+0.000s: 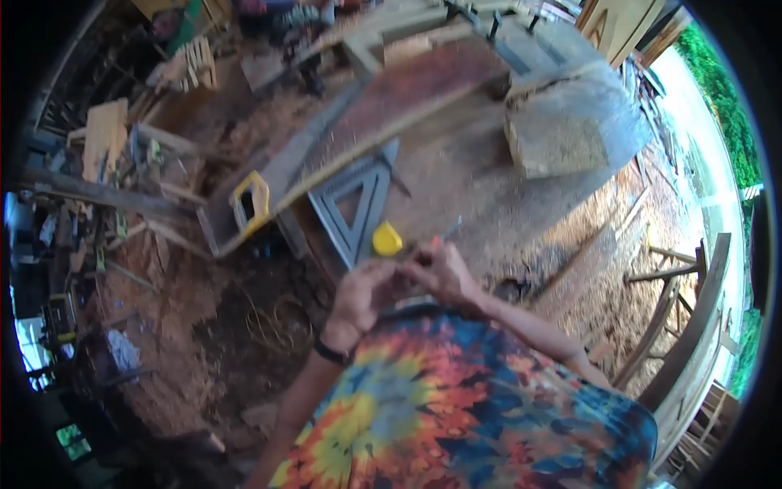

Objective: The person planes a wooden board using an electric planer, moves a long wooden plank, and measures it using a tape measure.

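My left hand [362, 293] and my right hand [444, 277] meet in front of my shirt at the near bench edge. The fingers of both are bent and pinched together; what lies between them is blurred and too small to name. A bit of orange [436, 241] shows at the right fingertips. Just beyond my hands lies a yellow tape measure [387, 240]. Beside it, a grey triangular square [354, 204] rests on the bench. A handsaw with a yellow handle [254, 204] lies on a long board [391, 106], its blade pointing away. A small thin object [454, 226] lies past my right hand.
A rough wooden block [558, 143] stands on the workbench [456, 179] at the right. Clamps [495, 24] stick up at the far end. Sawdust and wood scraps [171, 326] cover the floor at left, with a yellowish cord [273, 322]. Wooden chair-like frames [672, 301] stand at right.
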`<state>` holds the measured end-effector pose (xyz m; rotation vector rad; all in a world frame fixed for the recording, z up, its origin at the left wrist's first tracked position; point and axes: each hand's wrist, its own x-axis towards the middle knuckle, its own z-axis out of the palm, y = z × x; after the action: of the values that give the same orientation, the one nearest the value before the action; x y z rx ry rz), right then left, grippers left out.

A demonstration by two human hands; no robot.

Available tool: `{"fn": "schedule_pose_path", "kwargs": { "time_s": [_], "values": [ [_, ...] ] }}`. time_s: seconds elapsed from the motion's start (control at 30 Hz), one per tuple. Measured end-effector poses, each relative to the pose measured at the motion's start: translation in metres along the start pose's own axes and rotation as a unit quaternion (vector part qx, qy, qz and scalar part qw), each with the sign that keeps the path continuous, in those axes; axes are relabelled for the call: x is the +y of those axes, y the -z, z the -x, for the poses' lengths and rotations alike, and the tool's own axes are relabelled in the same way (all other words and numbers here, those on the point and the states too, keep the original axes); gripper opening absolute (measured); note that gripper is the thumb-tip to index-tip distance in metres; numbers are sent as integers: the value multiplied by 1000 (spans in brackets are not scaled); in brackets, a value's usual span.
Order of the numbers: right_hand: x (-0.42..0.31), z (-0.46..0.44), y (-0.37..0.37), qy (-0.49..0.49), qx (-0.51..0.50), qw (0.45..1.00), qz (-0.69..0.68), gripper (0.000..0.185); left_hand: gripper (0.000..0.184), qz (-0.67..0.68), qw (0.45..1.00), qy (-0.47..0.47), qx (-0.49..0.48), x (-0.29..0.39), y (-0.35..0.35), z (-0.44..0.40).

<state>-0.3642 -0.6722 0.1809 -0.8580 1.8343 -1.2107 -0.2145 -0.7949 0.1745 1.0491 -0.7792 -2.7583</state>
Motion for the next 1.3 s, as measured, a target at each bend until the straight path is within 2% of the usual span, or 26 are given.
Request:
{"fn": "schedule_pose_path", "kwargs": {
  "time_s": [0.23,0.43,0.83,1.0,1.1,1.3],
  "values": [
    [12,-4,-5,-73,-57,991,-93,28,23,44,994,44,-94,7,16,1],
    [29,-6,-10,-90,-95,964,-231,26,15,67,995,26,-64,-5,25,0],
    [3,11,-2,-101,-52,989,-90,20,9,-31,999,-3,11,-14,14,1],
    [4,15,0,-127,-71,988,-59,23,7,-48,998,15,-32,-18,26,-1],
    [7,17,1,-117,-78,990,-21,24,7,-77,996,25,-23,-19,26,3],
    [2,17,4,-125,-98,987,-35,21,12,-132,991,29,-15,-9,20,10]
  ]
}}
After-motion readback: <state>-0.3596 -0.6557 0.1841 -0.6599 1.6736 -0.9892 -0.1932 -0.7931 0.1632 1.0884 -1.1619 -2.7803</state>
